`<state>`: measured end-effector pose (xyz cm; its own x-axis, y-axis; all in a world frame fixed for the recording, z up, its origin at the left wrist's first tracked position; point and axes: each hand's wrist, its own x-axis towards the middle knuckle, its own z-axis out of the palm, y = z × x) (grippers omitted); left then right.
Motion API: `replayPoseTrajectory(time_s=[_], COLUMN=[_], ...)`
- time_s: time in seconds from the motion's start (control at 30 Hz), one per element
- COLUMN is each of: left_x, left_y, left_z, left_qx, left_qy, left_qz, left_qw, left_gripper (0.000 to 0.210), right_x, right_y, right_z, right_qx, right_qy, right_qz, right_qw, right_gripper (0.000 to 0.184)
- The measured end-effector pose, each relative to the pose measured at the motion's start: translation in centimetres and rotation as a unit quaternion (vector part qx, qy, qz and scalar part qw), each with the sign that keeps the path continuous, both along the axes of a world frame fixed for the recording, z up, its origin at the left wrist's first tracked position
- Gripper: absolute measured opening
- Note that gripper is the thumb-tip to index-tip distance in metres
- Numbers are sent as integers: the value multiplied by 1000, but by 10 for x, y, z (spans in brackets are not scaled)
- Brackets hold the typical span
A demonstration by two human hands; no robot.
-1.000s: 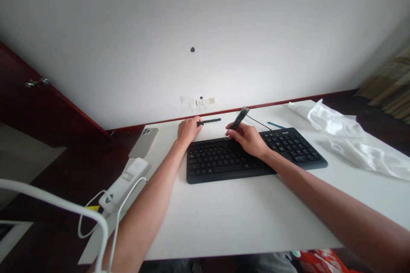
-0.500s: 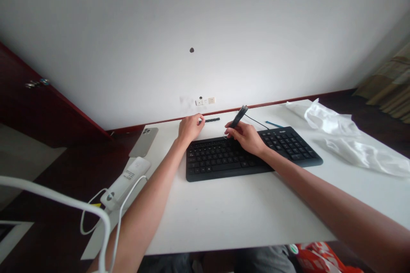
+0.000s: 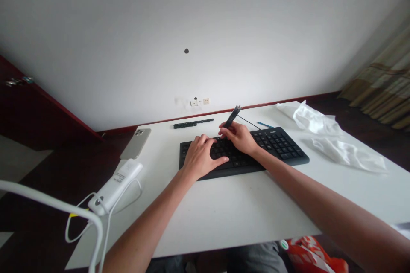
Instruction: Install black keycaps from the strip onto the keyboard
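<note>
left hand (image 3: 199, 158) spread over keyboard (image 3: 285, 145) — right hand (image 3: 241, 137) pinching, it seems, a dark tool (image 3: 232, 116)

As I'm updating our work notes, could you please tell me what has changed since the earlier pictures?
The left hand has moved off the rows of small black pieces behind the black rectangular keyboard and come toward the person, spread over the keyboard's left part. The right hand still grips the slim black tool above the keyboard.
</note>
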<state>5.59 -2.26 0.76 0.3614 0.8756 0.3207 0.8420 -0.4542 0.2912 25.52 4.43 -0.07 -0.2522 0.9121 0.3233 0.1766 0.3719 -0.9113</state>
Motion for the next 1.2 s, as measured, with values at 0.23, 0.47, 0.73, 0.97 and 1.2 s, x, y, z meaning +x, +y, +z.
replayPoseTrajectory(time_s=[0.23,0.47,0.73,0.97,1.2], left_x=[0,1,4,13,15], left_y=[5,5,-2,-12,-15], left_z=[-2,-2,11,20,18], left_qx=[-17,-35,-19,-56,-57], left_qy=[-21,-37,27,125,139], left_qz=[-20,-19,-20,43,41], left_qw=[999,999,999,990,988], left_gripper=[54,50,28,31,37], right_x=[1,0,0,-1,1], right_y=[-2,-3,-3,-14,-14], right_z=[-2,-2,3,16,24], right_qx=[-7,-11,-28,75,69], right_qy=[-16,-56,-49,-194,-204], right_qz=[19,24,77,49,81], right_qw=[1000,998,995,977,973], right_gripper=[32,28,25,16,15])
